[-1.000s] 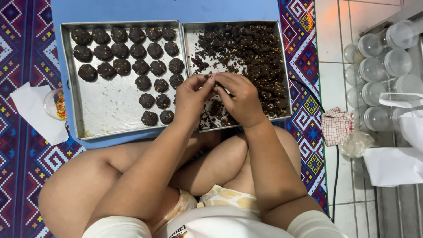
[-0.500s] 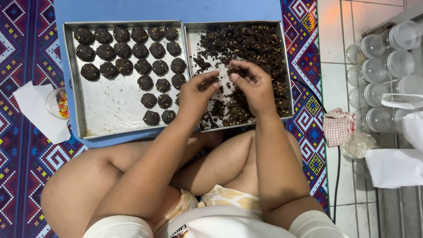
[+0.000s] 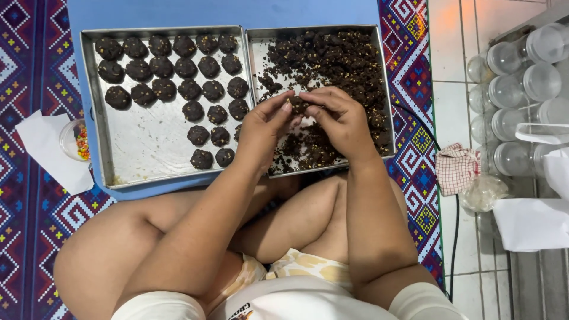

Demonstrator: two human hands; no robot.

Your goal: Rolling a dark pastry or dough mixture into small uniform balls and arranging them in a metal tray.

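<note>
Patterned floor mat (image 3: 24,237) is bearing two trays; both hands, left hand (image 3: 264,127) and right hand (image 3: 338,121), are sharing a grip, grasping a dough lump (image 3: 297,106) above the crumb-filled tray (image 3: 385,77).

The two trays (image 3: 95,118) are dull, scuffed metal. The dough (image 3: 344,59) looks dark, matt and crumbly; the shaped balls (image 3: 189,89) are rough-skinned. The mat (image 3: 24,237) is woven cloth, the jars (image 3: 510,89) clear glossy plastic, the floor (image 3: 462,35) shiny tile.
</note>
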